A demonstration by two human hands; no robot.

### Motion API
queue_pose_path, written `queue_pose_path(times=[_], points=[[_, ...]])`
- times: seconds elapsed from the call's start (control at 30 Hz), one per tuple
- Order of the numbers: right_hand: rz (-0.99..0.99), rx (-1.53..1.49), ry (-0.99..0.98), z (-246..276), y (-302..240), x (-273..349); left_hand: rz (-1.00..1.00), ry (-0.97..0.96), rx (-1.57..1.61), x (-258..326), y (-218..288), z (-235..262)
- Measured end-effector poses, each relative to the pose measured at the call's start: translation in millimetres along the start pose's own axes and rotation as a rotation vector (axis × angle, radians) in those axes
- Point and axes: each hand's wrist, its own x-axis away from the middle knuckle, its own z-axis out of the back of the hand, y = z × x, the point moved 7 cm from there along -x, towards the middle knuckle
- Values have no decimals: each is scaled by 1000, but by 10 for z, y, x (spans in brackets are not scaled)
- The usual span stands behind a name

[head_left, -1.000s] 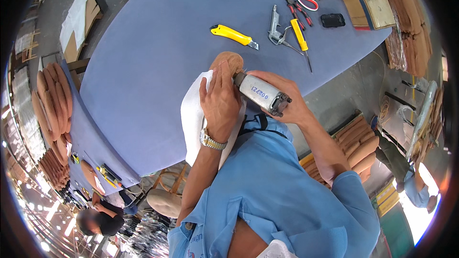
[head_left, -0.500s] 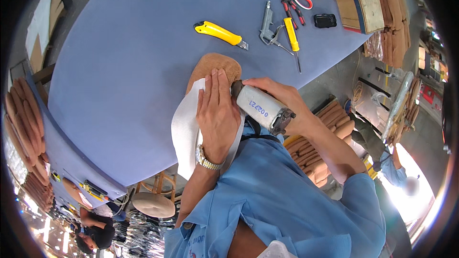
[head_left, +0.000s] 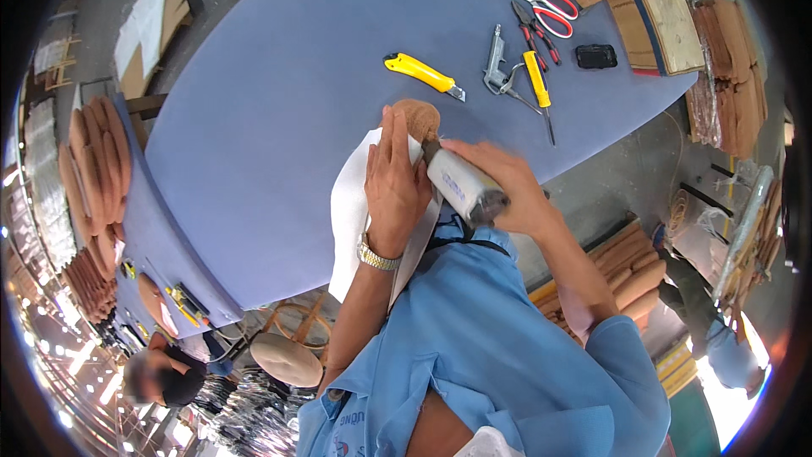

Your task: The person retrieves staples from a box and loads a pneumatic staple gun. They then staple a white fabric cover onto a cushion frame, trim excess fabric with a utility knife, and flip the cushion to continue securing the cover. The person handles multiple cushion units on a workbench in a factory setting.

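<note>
A brown fabric-covered pad (head_left: 421, 117) with a rounded end lies at the table's near edge. White cloth (head_left: 347, 203) covers its nearer part and hangs out to the left. My left hand (head_left: 396, 190), wearing a metal-band watch, presses flat on the cloth and the pad's left side, fingers stretched out. In my right hand (head_left: 512, 182) is a grey cylindrical tool with a dark end, seemingly a staple gun (head_left: 463, 182). Its nose meets the pad's right edge beside my left fingers; the contact point is partly hidden.
Beyond the pad on the blue table (head_left: 279, 76) lie a yellow utility knife (head_left: 423, 74), an air blow gun (head_left: 496, 63), a yellow screwdriver (head_left: 537, 80), pliers (head_left: 533, 32), scissors (head_left: 554, 10) and a black case (head_left: 596, 56). A cardboard box (head_left: 639, 25) stands far right.
The whole view has shifted, so table things appear farther right. My left fingers now lie closer to the pad's left edge. The staple gun has moved along the pad's edge toward its rounded end.
</note>
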Motion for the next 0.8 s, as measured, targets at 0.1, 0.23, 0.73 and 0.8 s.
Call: queue_pose_path(times=[0.1, 0.23, 0.73, 0.8], points=[[-100, -32, -43, 35, -40, 254, -35, -18, -58, 26, 6, 12], [-105, -83, 105, 105, 143, 461, -74, -38, -114, 52, 42, -73], [-34, -192, 138, -30, 214, 61, -50, -12, -57, 23, 23, -39], [-37, -165, 133, -36, 241, 72, -34, -12, -53, 17, 15, -38]])
